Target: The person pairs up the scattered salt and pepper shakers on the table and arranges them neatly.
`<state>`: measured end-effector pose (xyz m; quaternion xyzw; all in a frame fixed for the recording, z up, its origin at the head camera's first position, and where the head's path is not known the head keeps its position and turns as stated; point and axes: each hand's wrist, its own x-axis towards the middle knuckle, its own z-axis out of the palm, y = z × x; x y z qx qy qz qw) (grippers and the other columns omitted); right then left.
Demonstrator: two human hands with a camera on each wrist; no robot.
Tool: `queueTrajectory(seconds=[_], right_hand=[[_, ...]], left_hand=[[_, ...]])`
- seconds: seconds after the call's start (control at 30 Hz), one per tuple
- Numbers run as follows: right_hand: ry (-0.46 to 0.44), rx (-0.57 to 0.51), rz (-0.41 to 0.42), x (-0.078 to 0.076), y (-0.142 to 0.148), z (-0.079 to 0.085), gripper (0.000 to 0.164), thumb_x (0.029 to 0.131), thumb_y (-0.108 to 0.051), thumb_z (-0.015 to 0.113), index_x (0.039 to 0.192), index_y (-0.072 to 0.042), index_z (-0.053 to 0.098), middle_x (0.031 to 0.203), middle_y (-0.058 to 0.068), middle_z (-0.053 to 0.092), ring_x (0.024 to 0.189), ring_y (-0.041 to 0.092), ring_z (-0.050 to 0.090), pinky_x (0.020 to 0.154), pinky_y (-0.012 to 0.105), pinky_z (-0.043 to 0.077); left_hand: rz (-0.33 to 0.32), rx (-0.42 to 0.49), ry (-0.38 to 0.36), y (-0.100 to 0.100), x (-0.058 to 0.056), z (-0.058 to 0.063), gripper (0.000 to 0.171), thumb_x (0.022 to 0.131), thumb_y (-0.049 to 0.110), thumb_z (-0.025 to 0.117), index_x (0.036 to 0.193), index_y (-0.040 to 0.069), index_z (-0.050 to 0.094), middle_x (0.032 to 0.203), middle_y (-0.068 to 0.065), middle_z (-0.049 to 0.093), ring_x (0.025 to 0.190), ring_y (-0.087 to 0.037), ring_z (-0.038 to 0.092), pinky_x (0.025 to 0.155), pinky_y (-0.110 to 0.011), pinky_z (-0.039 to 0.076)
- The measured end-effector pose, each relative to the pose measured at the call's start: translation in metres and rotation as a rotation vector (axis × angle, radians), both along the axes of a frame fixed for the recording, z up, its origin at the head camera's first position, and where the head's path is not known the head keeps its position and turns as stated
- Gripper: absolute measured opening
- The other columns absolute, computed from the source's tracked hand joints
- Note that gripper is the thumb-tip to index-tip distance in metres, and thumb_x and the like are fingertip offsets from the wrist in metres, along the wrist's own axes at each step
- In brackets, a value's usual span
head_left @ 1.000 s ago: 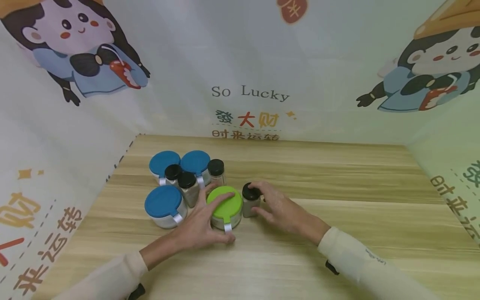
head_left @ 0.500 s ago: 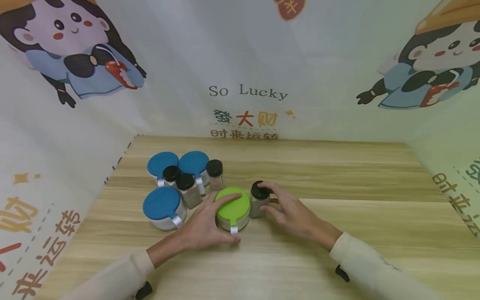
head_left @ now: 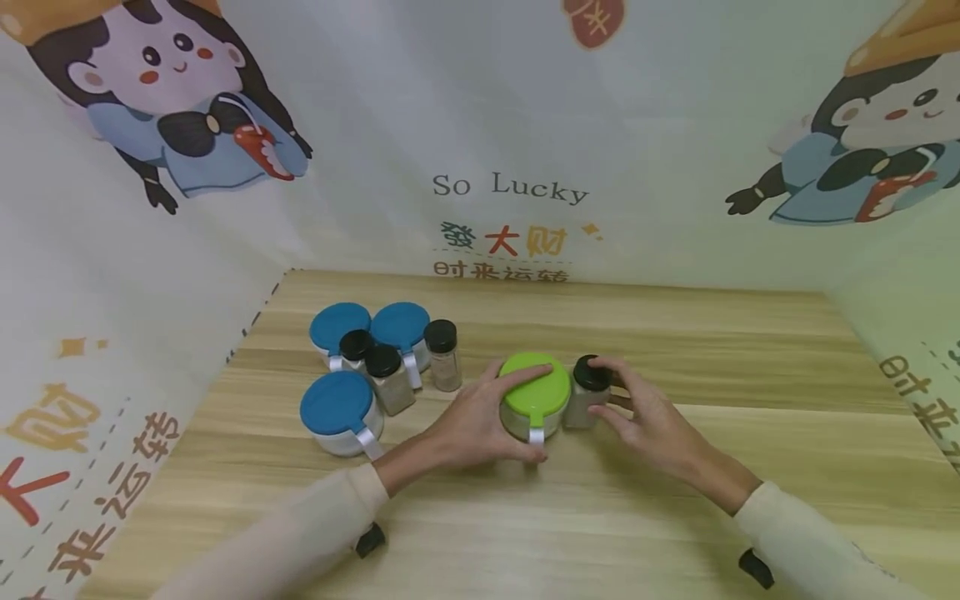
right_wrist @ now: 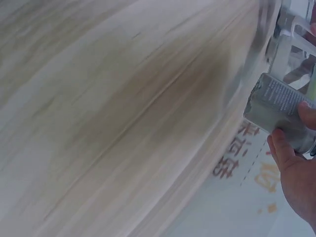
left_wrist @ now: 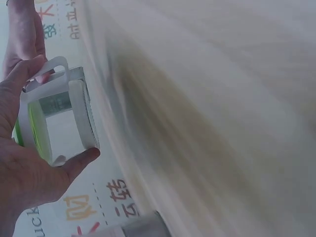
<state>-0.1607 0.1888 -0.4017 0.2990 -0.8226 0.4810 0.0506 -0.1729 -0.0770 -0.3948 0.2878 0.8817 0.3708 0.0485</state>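
My left hand (head_left: 476,421) holds a clear jar with a lime-green lid (head_left: 534,387), its thumb and fingers spread round the sides. The jar's white handle (left_wrist: 61,64) shows in the left wrist view. Directly to the right, my right hand (head_left: 663,429) grips a square glass spice bottle (head_left: 579,407) with a black cap, fingers at the cap and side. Printed text covers one face of this bottle (right_wrist: 276,98) in the right wrist view. The jar and bottle stand upright side by side. I cannot tell whether either is slightly off the table.
Left of my hands, blue-lidded jars (head_left: 337,404) stand clustered with black-capped spice bottles (head_left: 390,383). One round bottle (head_left: 445,358) stands at that group's right edge. The wooden table (head_left: 675,333) is walled by a printed cloth (head_left: 660,125).
Both hands have moved right, carrying the green-lidded jar and the spice bottle together away from the cluster. The gap to the round bottle has widened. The other containers have stayed put.
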Motion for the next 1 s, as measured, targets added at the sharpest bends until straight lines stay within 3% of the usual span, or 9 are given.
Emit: queueTrajectory(seconds=[0.17,0.4,0.7,0.73,0.83,0.93,1.0], right_hand=[[-0.036,-0.007,-0.025,0.002,0.021,0.004,0.058,0.092,0.013,0.066,0.142,0.002,0.038,0.14,0.023,0.048,0.129,0.044,0.049,0.097,0.041,0.05],[-0.03,-0.029,-0.038,-0.004,0.045,0.009,0.059,0.092,0.02,0.06,0.142,0.007,0.032,0.138,0.028,0.045,0.128,0.049,0.045,0.096,0.019,0.046],[-0.054,-0.044,-0.107,-0.012,0.074,0.005,0.061,0.091,0.024,0.057,0.141,0.01,0.024,0.139,0.036,0.039,0.125,0.055,0.043,0.091,0.01,0.043],[-0.049,-0.041,-0.123,-0.014,0.077,0.004,0.062,0.091,0.025,0.057,0.141,0.01,0.023,0.138,0.037,0.04,0.124,0.053,0.046,0.091,0.01,0.043],[-0.049,-0.038,-0.165,-0.02,0.088,0.001,0.064,0.09,0.026,0.057,0.14,0.01,0.021,0.136,0.039,0.042,0.119,0.024,0.056,0.088,0.009,0.044],[-0.072,-0.065,-0.174,-0.026,0.101,-0.002,0.064,0.089,0.029,0.055,0.139,0.012,0.018,0.134,0.041,0.04,0.11,-0.001,0.054,0.087,0.009,0.045],[-0.082,-0.072,-0.17,-0.029,0.109,-0.003,0.064,0.088,0.03,0.053,0.138,0.013,0.016,0.134,0.042,0.038,0.106,-0.008,0.051,0.086,0.009,0.045]], left_hand=[[-0.041,-0.015,-0.023,0.023,-0.01,0.006,0.098,0.07,0.039,0.094,0.154,0.036,0.045,0.15,-0.014,0.038,0.125,-0.028,0.05,0.098,-0.05,0.046],[-0.091,-0.025,-0.022,0.053,-0.029,0.013,0.1,0.069,0.038,0.095,0.155,0.037,0.043,0.151,-0.013,0.036,0.121,-0.025,0.05,0.094,-0.045,0.048],[-0.185,-0.049,-0.014,0.093,-0.054,0.011,0.101,0.07,0.037,0.095,0.156,0.031,0.042,0.147,-0.013,0.037,0.115,-0.016,0.048,0.09,-0.032,0.046],[-0.191,-0.052,-0.014,0.098,-0.057,0.012,0.101,0.07,0.037,0.095,0.156,0.03,0.042,0.147,-0.013,0.037,0.115,-0.015,0.047,0.089,-0.03,0.045],[-0.197,-0.07,-0.009,0.114,-0.065,0.011,0.1,0.071,0.038,0.094,0.156,0.03,0.041,0.146,-0.012,0.037,0.112,-0.014,0.047,0.085,-0.027,0.045],[-0.205,-0.104,0.01,0.13,-0.073,0.009,0.1,0.071,0.039,0.094,0.157,0.03,0.041,0.143,-0.009,0.038,0.11,-0.012,0.047,0.081,-0.024,0.044],[-0.205,-0.124,0.009,0.14,-0.078,0.007,0.101,0.071,0.039,0.093,0.157,0.032,0.04,0.14,-0.007,0.039,0.108,-0.011,0.047,0.08,-0.022,0.044]])
